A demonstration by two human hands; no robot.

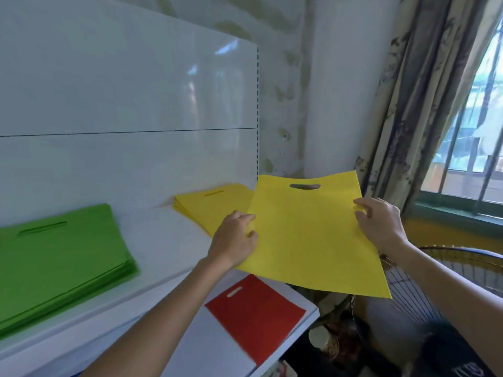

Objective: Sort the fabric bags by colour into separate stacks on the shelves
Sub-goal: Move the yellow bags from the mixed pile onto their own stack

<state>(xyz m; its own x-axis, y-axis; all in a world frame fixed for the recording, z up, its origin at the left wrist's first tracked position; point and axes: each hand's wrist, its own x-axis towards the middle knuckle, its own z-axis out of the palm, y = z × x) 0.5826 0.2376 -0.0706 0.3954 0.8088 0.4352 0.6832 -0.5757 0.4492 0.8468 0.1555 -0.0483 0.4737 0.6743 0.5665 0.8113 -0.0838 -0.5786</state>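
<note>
A flat yellow bag (310,235) with a cut-out handle hangs in the air past the right end of the upper shelf (163,240). My left hand (235,240) pinches its left edge and my right hand (378,219) pinches its right edge. Behind it a stack of yellow bags (209,205) lies on the upper shelf against the back panel, partly hidden by the held bag. A thick stack of green bags (60,257) lies at the left of the same shelf. A red bag (258,311) lies on the lower shelf (206,338).
The white back panel (122,91) rises behind the shelves. To the right stand a wire fan guard (446,281), a curtain (408,104) and a barred window (476,145). Dark clutter fills the floor below the shelf's right end.
</note>
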